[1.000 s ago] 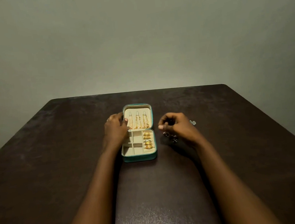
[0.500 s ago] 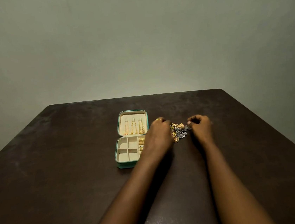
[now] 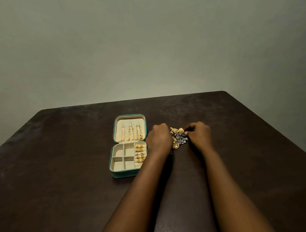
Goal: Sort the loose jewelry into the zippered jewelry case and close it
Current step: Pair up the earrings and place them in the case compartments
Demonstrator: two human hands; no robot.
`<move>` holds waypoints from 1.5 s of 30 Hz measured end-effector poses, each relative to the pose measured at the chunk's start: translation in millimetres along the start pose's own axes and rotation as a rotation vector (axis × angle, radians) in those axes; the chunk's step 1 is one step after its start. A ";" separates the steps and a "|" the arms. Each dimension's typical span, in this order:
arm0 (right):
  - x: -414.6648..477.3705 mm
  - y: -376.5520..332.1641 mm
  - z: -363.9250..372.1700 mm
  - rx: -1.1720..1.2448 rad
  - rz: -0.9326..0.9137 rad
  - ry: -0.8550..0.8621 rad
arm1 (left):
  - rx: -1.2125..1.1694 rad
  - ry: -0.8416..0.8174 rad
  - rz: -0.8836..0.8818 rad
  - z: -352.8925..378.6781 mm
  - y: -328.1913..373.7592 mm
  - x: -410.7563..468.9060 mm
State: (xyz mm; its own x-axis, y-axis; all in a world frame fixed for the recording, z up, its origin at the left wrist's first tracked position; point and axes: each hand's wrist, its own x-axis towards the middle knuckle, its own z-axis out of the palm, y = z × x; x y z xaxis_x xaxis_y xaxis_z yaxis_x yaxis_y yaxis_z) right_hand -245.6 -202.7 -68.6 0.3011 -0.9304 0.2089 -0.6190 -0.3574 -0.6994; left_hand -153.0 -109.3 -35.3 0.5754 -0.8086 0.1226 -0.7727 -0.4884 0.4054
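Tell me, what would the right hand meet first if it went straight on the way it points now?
The pile of loose jewelry. The right hand points left and away, its fingers at the pile's edge; whether they touch it is unclear. Beyond the pile lies the left hand.

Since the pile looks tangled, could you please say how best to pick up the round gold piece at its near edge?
Pinch the round gold piece across its rounded body from the near side: it lies at the edge of the jewelry pile with bare dark table before it, so probably least entangled.
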 end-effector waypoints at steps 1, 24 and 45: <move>0.2 -0.6 0.6 0.012 -0.002 0.014 | 0.010 0.012 -0.002 1.4 0.3 0.5; -6.1 -13.3 11.9 -0.016 -0.147 -0.075 | -0.729 0.243 -0.006 2.7 -13.5 5.7; -4.0 -15.7 10.8 0.427 -0.087 -0.012 | -0.161 0.291 0.243 4.3 -15.0 4.0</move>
State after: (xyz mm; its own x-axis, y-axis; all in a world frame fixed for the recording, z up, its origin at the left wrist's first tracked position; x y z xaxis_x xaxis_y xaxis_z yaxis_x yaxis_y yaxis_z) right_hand -229.2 -192.5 -65.8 0.3491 -0.8963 0.2734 -0.2357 -0.3664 -0.9001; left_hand -140.3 -106.6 -44.7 0.4510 -0.7563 0.4739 -0.8568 -0.2182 0.4672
